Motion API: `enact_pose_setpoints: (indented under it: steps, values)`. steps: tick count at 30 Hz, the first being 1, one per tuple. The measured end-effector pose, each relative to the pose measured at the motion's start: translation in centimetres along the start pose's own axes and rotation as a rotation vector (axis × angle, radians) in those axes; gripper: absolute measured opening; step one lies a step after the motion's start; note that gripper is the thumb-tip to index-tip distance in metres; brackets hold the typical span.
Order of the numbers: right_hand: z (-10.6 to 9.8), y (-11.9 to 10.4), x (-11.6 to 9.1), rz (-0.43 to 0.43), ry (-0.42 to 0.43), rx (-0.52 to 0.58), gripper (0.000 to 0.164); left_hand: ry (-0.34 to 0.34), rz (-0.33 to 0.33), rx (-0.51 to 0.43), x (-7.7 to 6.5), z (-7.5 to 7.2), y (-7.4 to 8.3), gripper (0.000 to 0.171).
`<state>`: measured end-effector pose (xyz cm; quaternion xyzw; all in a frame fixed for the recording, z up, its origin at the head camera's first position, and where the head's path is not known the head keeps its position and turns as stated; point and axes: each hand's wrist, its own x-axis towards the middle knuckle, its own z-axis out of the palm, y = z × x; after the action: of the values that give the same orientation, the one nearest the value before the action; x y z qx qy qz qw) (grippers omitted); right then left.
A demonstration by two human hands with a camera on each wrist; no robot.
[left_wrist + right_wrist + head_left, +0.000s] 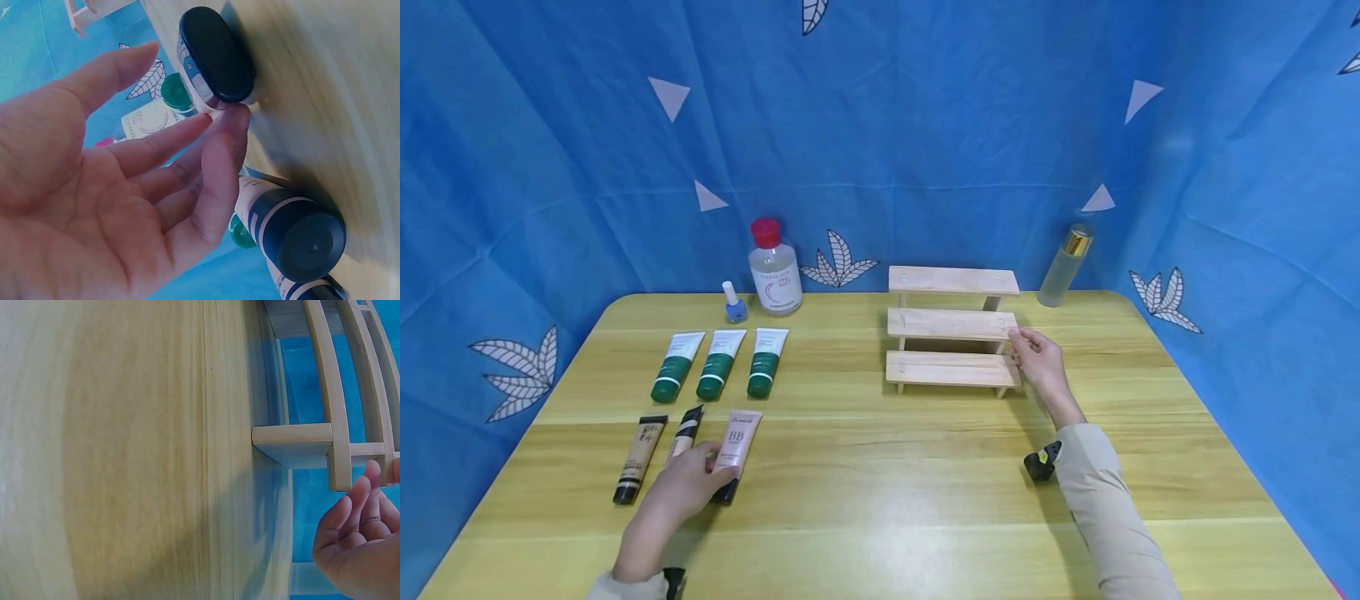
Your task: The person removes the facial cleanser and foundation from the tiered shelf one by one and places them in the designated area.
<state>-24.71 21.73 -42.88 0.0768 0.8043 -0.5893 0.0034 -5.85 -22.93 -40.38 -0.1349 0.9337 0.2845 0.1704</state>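
A pink BB cream tube (739,442) with a black cap (217,55) lies at the front left. Beside it is my left hand (688,482), its fingertips at the tube's edge and its thumb apart from the cap in the left wrist view. A black-and-beige tube (685,435), partly hidden by this hand, and a tan tube (640,460) lie further left. My right hand (1037,360) pinches the right end of the middle step on a three-tier wooden stand (951,323). In the right wrist view, its fingers (359,503) meet the step's end; the thumb is mostly cut off.
Three green-and-white tubes (718,364) lie in a row behind. Beyond them stand a blue nail polish bottle (736,310) and a clear red-capped bottle (777,279). A gold-capped bottle (1063,271) stands at the back right. Blue cloth (895,125) encloses the wooden table (887,500).
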Motion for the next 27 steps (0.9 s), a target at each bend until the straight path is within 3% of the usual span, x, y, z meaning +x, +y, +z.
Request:
enact_pose_setpoints:
  steps: [5, 16, 27]
  values:
    - [0.1, 0.0, 0.0, 0.002, -0.008, -0.013, 0.056, -0.006, -0.004, 0.004, 0.1, -0.1, 0.1, 0.060]
    - [0.4, 0.0, 0.2, -0.001, -0.022, -0.031, 0.060, 0.078, 0.094, 0.012, 0.0, -0.3, 1.1, 0.057]
    - [0.3, 0.0, 0.2, 0.006, -0.023, -0.034, 0.059, 0.157, 0.271, -0.082, 0.8, 0.3, 4.9, 0.044]
